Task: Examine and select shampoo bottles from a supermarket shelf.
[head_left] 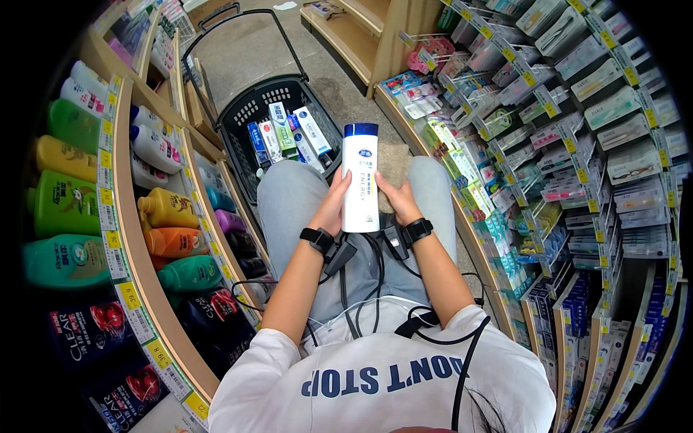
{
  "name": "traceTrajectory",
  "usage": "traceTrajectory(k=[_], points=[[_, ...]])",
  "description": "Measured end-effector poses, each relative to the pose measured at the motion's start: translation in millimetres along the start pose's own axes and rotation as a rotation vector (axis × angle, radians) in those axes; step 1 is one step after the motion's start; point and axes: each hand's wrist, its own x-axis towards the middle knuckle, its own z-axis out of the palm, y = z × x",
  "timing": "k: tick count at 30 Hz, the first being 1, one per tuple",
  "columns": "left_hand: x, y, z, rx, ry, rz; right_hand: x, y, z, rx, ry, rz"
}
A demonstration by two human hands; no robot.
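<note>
A white bottle (pixel 362 189) with a dark blue cap stands upright between my two hands, above my lap. My left hand (pixel 331 207) is wrapped round its left side, with the thumb on the front. On the right side my right hand (pixel 399 199) grips the same bottle. The front label carries blue lettering and the word ENERGY. Each wrist wears a black strap with a small device. Beyond my knees, a dark basket (pixel 238 108) on the floor holds several toothpaste-like boxes (pixel 312 131), white, green and blue.
Shelves (pixel 115 180) on the left carry shampoo bottles (pixel 68 203) in green, yellow, orange and black. Racks on the right hold packaged toothbrushes (pixel 613 108) and boxes. Wooden shelving (pixel 346 36) stands ahead. Black cables (pixel 372 278) run over my lap and shirt.
</note>
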Motion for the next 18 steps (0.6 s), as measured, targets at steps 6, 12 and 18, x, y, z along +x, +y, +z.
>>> traceTrajectory(k=[6, 12, 18], points=[[-2.8, -0.8, 5.3, 0.003, -0.061, -0.134, 2.2, -9.0, -0.4, 0.159, 0.159, 0.019], [-2.1, -3.3, 4.8, 0.028, -0.034, -0.111, 5.6, -4.8, -3.7, 0.131, 0.117, -0.028], [1.5, -4.2, -2.8, 0.056, 0.104, -0.002, -3.7, -14.2, 2.6, -0.028, -0.070, 0.042]])
